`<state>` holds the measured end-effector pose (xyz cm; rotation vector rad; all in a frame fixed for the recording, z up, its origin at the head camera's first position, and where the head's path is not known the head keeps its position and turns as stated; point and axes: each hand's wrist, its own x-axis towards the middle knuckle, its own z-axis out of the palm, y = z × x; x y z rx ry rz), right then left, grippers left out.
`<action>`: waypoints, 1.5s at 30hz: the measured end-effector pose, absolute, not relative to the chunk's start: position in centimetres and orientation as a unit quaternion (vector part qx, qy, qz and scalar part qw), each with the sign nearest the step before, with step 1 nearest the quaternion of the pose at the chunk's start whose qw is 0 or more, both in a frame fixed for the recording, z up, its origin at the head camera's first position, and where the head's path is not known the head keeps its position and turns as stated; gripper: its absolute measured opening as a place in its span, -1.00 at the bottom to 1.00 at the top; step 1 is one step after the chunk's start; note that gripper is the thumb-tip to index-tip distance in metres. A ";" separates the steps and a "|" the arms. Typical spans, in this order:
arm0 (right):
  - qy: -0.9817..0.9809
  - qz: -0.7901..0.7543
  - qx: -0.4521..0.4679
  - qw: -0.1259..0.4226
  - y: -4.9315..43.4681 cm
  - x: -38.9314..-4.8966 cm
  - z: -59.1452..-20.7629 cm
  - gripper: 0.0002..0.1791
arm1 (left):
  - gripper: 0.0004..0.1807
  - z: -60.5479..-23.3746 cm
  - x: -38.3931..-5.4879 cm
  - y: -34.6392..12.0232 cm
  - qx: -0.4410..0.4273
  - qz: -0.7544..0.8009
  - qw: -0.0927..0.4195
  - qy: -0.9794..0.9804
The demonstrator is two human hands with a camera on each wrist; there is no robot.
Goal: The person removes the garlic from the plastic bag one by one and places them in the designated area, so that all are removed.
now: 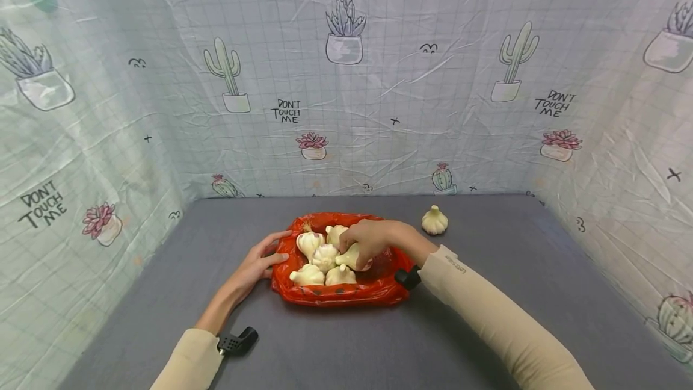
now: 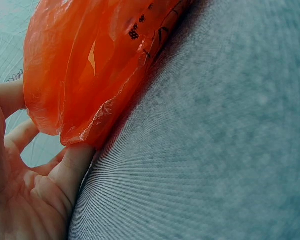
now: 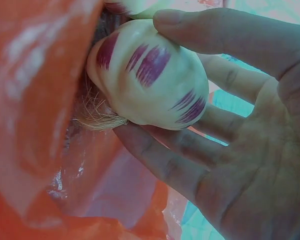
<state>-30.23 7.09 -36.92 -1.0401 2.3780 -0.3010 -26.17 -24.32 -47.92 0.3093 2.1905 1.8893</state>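
Glossy red bag (image 3: 35, 115), purple-streaked cream garlic bulb (image 3: 152, 82)

Gray tabletop (image 1: 357, 348) with red plastic bag (image 1: 346, 298) and loose garlic bulb (image 1: 435, 221).

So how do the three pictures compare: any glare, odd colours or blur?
Head view: soft light, small shiny highlights on the red bag; left wrist view: bluish-green tint over the table, its weave crisp near the thumb but softer toward the right; right wrist view: hazy whitish glare on the bag, teal patches behind the right hand.
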 end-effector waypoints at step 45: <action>0.861 -0.288 -0.394 0.146 14.4 -29.1 -33.9 -0.56 | -0.37 -47.7 -26.1 -24.2 0.102 0.645 0.114 0.749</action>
